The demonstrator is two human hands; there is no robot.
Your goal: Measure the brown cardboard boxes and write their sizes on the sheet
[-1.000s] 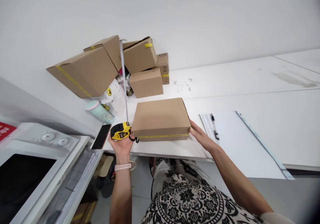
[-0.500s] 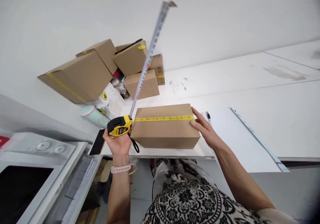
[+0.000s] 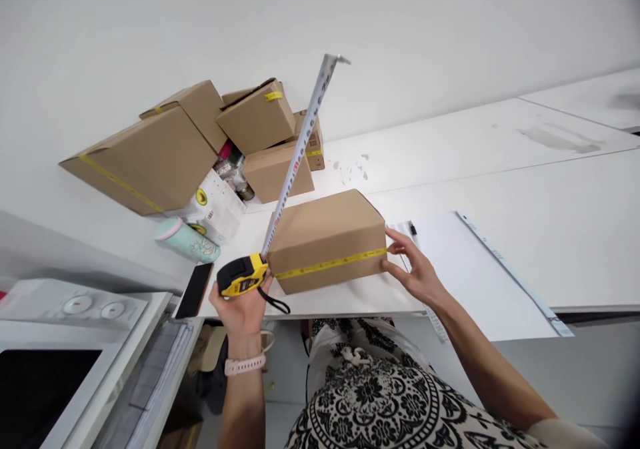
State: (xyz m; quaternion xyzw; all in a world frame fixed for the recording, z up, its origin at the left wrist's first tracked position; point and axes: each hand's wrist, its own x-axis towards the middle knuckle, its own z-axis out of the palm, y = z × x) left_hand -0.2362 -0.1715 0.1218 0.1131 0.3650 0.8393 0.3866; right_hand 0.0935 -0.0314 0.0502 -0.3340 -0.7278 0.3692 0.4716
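My left hand (image 3: 245, 309) is closed around a yellow and black tape measure (image 3: 242, 275). Its white blade sticks out up and to the right past the box's left end, with the metal hook at the tip in the air. A black wrist strap hangs from the case. My right hand (image 3: 415, 267) grips the right end of a brown cardboard box (image 3: 330, 229), thumb and fingers on that end. The box is tilted, with a yellow tape strip running along its side facing me. My left fingertips are by the box's left end, partly hidden behind the tape measure.
Several cardboard boxes (image 3: 160, 155) are piled at the back left. A mint bottle (image 3: 187, 239), a white carton (image 3: 223, 212) and a black phone (image 3: 195, 290) lie nearby. White paper (image 3: 480, 282) with a pen (image 3: 413, 228) is at right. A microwave (image 3: 60, 342) stands lower left.
The box has been turned so its taped face has rolled from the top toward me. The tape measure has dropped slightly, its blade tip now lower in view.
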